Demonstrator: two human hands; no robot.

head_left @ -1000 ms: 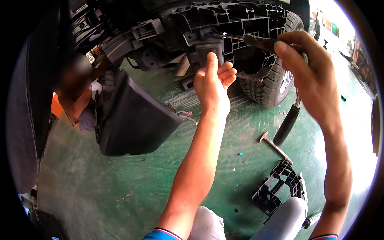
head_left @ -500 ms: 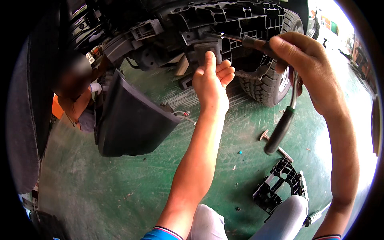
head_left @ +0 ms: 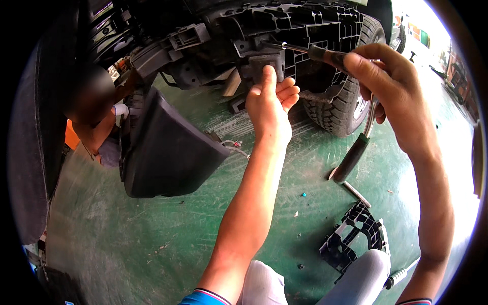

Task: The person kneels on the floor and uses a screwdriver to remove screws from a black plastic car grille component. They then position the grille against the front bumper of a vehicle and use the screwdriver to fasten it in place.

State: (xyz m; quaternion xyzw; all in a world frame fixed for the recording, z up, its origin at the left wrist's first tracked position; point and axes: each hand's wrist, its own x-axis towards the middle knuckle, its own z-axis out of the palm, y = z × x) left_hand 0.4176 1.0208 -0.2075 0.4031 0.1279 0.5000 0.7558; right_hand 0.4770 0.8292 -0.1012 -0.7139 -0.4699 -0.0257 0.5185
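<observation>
While the right hand (head_left: pixel 389 84) is closed around the dark-handled tool (head_left: pixel 325 55), whose metal shaft reaches the black bracket (head_left: pixel 246 47), a second black handle (head_left: pixel 351 160) hangs below this hand. With its thumb, the left hand (head_left: pixel 272 109) touches the dark block (head_left: pixel 260 60) under the bracket; its fingers are half bent, and whether they grip I cannot tell. Perhaps the tool could slip toward these fingers, if pushed at a slant. Farther right stands the tyre (head_left: pixel 328 118).

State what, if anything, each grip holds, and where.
Right grip: the tool, by the dark handle behind its shaft. Left grip: thumb against the block; whether it holds it cannot be told.
</observation>
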